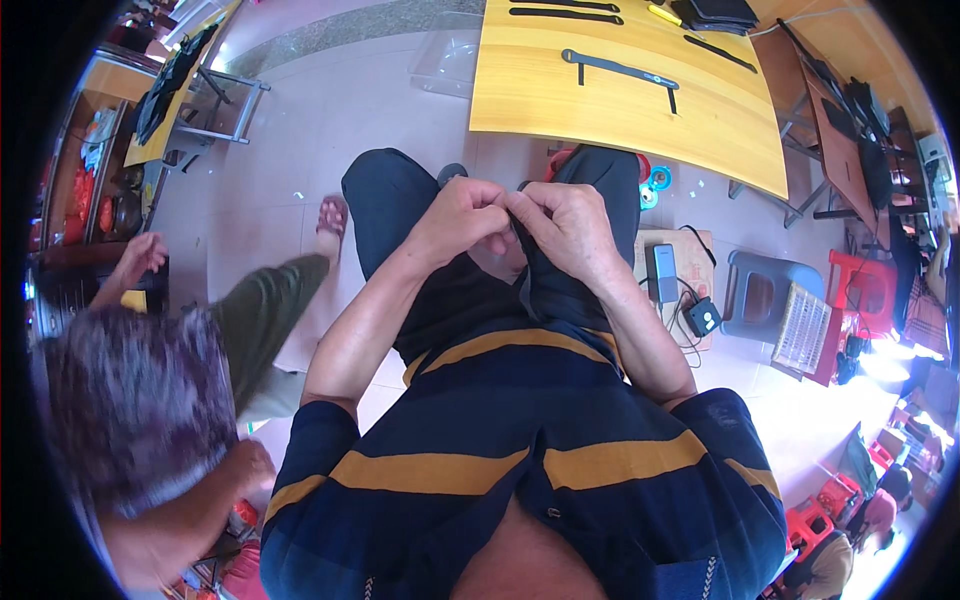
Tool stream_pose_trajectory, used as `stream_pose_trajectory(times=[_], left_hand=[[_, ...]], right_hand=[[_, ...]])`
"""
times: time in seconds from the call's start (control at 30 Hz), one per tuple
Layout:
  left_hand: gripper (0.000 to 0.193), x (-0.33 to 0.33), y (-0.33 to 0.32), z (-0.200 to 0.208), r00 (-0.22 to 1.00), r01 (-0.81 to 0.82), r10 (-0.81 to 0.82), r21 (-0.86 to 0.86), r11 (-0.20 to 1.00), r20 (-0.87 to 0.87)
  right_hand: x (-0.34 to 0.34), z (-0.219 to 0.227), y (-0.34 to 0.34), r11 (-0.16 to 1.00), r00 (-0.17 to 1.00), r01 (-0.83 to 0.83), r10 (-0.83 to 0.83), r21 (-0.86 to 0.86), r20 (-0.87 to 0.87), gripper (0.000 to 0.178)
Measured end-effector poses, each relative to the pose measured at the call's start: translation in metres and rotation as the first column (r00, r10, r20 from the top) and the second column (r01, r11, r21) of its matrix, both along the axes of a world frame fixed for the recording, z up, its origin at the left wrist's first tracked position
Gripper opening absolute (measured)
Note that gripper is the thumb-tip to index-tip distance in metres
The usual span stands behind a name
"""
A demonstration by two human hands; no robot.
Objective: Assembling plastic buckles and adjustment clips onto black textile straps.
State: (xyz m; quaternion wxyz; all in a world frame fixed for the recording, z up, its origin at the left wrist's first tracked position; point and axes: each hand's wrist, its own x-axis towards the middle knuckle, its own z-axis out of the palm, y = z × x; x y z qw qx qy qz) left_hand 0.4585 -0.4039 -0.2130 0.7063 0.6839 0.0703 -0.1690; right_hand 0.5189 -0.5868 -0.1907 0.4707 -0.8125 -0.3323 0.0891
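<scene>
Above my lap, my left hand (pixel 468 218) and my right hand (pixel 568 228) meet, fingertips close together. The thumb and fingers of both hands are closed in a pinch on a narrow dark strip (pixel 522 240), which hangs down between them against my dark trousers. Its exact kind is hard to make out, since the fingers cover its upper end. Beyond my knees, on the yellow wooden table (pixel 600 110), lies a dark strap (pixel 620 68) with two short tabs. Further black straps (pixel 565 14) lie near the table's far edge.
To my left a person (pixel 140 400) leans close by. On my right a grey device (pixel 661 272) and a black box with cables (pixel 703 317) rest on cardboard, beside a grey stool (pixel 765 290) and a red stool (pixel 862 290). A black pile (pixel 722 14) sits at the table's far right.
</scene>
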Motion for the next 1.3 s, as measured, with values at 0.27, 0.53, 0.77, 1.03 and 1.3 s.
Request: stream_pose_trajectory(times=[0.27, 0.53, 0.77, 1.03, 1.3], left_hand=[[0.021, 0.000, 0.000, -0.001, 1.000, -0.011, 0.011, 0.000, 1.000, -0.025], [0.017, -0.002, -0.011, 0.005, 0.996, -0.092, 0.092, 0.035, 0.995, -0.004], [0.017, -0.005, -0.016, 0.004, 0.995, -0.091, 0.083, 0.135, 0.987, 0.058], [0.013, -0.006, -0.015, 0.002, 0.996, -0.078, 0.073, 0.098, 0.992, 0.052], [0.017, -0.003, -0.018, 0.001, 0.997, -0.073, 0.069, 0.130, 0.989, 0.035]], right_hand=[[0.000, 0.001, 0.000, 0.999, 0.999, -0.016, 0.017, -0.038, 0.032, 0.026], [-0.001, 0.001, 0.000, 0.999, 0.998, -0.012, 0.014, -0.034, 0.066, 0.028], [0.000, -0.003, -0.002, 1.000, 0.996, -0.006, 0.004, -0.018, -0.087, 0.025], [0.002, -0.009, -0.007, 0.999, 0.990, -0.040, 0.041, 0.011, -0.133, 0.021], [0.006, -0.015, -0.013, 0.998, 0.986, -0.068, 0.069, 0.010, -0.154, 0.017]])
